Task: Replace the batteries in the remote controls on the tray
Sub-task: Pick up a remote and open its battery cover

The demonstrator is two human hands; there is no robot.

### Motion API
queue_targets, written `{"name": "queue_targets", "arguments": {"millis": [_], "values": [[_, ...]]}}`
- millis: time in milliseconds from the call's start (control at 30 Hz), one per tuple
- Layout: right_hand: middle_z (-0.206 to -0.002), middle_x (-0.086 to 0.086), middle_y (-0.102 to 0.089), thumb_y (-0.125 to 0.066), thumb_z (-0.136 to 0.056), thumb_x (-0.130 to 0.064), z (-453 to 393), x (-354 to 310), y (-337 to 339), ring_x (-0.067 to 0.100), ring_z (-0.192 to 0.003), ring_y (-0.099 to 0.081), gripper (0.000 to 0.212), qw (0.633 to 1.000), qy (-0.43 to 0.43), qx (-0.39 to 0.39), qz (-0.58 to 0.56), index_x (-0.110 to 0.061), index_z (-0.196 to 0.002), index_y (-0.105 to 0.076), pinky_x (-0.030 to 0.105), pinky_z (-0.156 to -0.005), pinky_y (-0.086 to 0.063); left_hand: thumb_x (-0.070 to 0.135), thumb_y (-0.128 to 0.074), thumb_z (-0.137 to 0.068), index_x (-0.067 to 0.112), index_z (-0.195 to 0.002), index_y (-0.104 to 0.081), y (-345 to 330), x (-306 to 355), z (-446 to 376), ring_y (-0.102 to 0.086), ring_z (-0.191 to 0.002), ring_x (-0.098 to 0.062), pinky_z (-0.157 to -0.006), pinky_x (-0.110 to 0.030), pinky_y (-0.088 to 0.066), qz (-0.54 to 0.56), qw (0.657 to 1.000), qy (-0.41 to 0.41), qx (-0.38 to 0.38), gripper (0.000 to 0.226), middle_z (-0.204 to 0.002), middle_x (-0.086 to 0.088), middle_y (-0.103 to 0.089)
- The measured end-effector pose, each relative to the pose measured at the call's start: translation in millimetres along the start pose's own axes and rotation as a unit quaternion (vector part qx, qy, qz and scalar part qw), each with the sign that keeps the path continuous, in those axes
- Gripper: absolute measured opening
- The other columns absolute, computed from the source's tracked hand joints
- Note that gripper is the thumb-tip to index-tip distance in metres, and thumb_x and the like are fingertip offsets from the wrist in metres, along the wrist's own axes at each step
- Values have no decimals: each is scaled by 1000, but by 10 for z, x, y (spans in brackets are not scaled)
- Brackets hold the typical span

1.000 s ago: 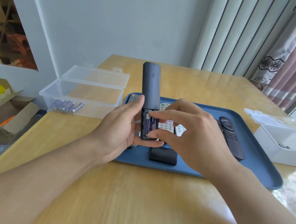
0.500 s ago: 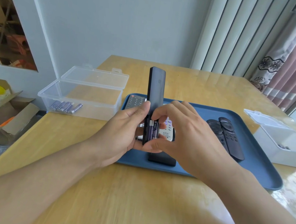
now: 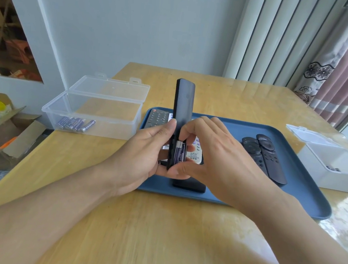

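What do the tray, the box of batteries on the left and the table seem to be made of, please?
Tray: matte blue plastic, by its even colour and rolled rim. Box: clear glossy plastic, as the batteries show through. Table: probably varnished wood, with visible grain and sheen.

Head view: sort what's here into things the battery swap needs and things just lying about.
Needed:
- black remote, held upright by left hand
- battery, under right hand
- blue tray
- spare batteries in clear box

Lying about:
- cardboard box
- curtain
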State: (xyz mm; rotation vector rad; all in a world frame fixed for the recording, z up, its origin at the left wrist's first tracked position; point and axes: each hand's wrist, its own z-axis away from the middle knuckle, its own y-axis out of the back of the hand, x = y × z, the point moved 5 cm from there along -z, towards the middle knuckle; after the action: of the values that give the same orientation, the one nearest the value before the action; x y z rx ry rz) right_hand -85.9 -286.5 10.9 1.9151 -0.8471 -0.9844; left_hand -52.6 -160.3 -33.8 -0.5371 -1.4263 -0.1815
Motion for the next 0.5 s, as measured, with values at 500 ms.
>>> {"name": "queue_targets", "arguments": {"millis": [500], "values": [[-93,-15,-58,-76,-71,-53,19,4,-3,10,-94,-46,50,993,-22,105,-44,-35,-117,-69,24,-81,-43,43,-40,-105,2,-118,-68,52,107,11,-73,-89,-32,-71,-45,-62,45,998,-13,34,50,-103,-18,-75]]}}
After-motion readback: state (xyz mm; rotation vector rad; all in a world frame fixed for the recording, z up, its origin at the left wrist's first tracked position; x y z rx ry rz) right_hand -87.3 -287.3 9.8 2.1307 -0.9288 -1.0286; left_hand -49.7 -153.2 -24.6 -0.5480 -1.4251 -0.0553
